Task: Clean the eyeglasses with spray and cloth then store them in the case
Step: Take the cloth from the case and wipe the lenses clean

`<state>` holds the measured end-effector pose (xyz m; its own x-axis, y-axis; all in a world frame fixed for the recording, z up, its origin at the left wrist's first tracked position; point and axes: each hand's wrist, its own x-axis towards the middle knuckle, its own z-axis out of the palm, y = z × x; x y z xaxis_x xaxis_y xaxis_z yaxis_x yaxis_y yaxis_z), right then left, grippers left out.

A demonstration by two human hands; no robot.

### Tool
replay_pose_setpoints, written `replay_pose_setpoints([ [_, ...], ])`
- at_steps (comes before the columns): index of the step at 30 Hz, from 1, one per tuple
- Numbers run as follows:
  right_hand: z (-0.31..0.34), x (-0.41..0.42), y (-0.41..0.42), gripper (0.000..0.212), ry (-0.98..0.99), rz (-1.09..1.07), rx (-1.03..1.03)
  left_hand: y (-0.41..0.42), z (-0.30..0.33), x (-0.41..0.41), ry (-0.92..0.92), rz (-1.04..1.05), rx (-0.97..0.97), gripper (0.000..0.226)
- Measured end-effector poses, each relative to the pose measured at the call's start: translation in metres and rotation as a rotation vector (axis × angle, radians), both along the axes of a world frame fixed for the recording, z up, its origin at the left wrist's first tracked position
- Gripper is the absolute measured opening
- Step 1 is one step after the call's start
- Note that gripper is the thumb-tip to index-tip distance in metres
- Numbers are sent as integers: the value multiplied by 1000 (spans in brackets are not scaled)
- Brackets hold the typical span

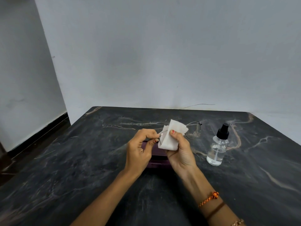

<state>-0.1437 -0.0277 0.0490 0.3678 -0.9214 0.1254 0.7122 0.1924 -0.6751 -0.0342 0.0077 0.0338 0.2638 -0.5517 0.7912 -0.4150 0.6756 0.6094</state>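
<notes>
Thin wire-framed eyeglasses (193, 130) are held above the table between both hands. My left hand (140, 149) pinches the frame's left end with thumb and fingertips. My right hand (180, 150) grips a white cloth (172, 136) wrapped over the left lens, thumb pressed on top. The right lens sticks out bare past the cloth. A dark purple case (158, 159) lies on the table under my hands, mostly hidden by them. A clear spray bottle (217, 148) with a black pump top stands upright to the right.
The dark marble table (81, 160) runs to a white wall at the back. Its left edge drops to the floor (32, 136). A thin wire (200, 105) lies along the table's back edge.
</notes>
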Motion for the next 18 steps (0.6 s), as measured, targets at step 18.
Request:
replay_pose_setpoints([
  [18, 7, -2, 4, 17, 107, -31, -40, 0, 6, 2, 61, 84, -71, 36],
])
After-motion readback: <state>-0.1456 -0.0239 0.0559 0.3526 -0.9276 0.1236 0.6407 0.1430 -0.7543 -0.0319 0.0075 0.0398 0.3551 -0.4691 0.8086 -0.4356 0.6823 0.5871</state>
